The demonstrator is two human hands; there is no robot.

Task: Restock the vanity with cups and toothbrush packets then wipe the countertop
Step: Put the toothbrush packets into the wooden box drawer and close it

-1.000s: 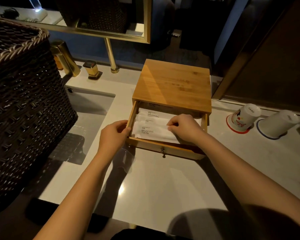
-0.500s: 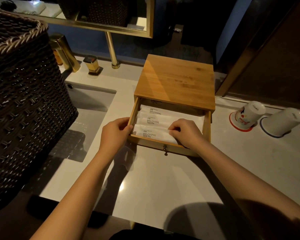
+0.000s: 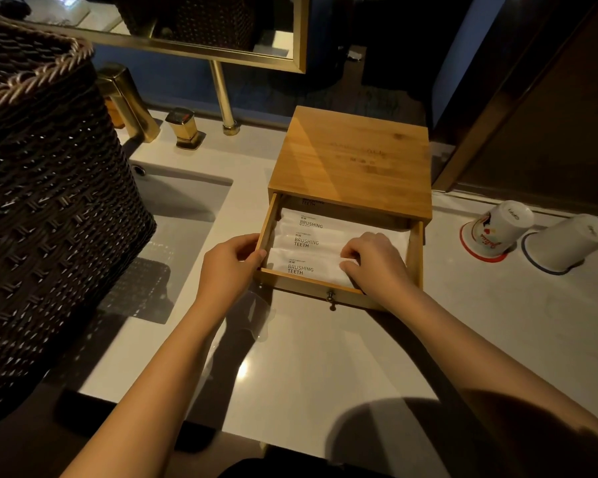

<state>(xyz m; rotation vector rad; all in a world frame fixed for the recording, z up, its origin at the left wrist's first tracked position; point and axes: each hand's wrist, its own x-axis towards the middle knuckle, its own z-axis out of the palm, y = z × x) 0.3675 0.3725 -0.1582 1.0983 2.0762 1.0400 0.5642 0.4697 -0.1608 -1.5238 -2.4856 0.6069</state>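
I am seeing a matt light bamboo-wood drawer box (image 3: pixel 351 160), smooth white paper toothbrush packets (image 3: pixel 301 241), a glossy white stone countertop (image 3: pixel 325 367) and a rough dark woven wicker basket (image 3: pixel 45 201).

Bare countertop (image 3: pixel 311 367) ahead, wicker basket (image 3: pixel 49 208) crowding left (tall), cups (image 3: pixel 532 236) right

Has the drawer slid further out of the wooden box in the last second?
Yes. The drawer now sits further out from the wooden box, toward the person: more packets show than before.
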